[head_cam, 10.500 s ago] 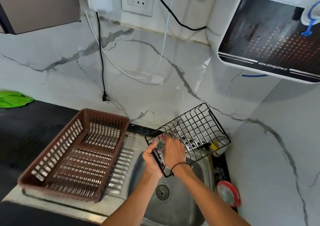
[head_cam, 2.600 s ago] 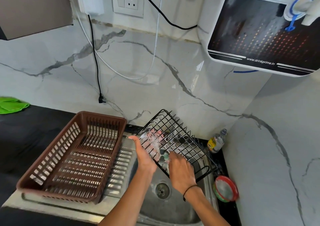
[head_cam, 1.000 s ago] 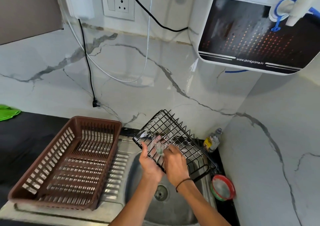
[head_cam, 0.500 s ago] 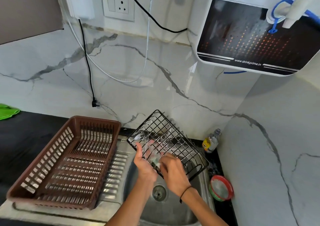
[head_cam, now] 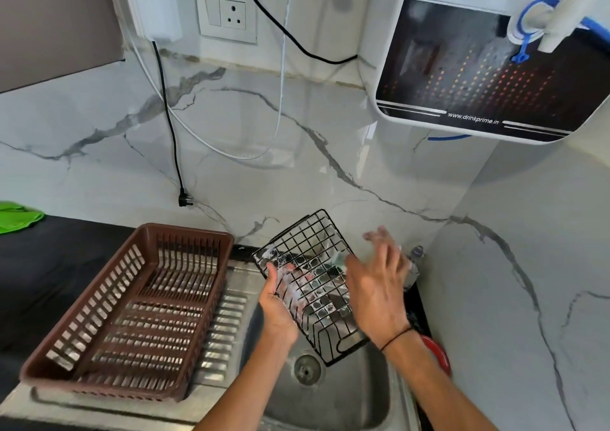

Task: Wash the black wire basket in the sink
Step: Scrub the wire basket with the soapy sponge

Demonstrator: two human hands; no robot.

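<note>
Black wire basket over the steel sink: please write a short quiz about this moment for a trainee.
1. True or false: the black wire basket lies flat on the bottom of the steel sink.
2. Which hand grips the basket? A) left hand B) right hand
3. Fill in: the brown slatted plastic tray sits on the ____ side of the sink.

Key: 1 false, it is held tilted above it; 2 A; 3 left.
</note>
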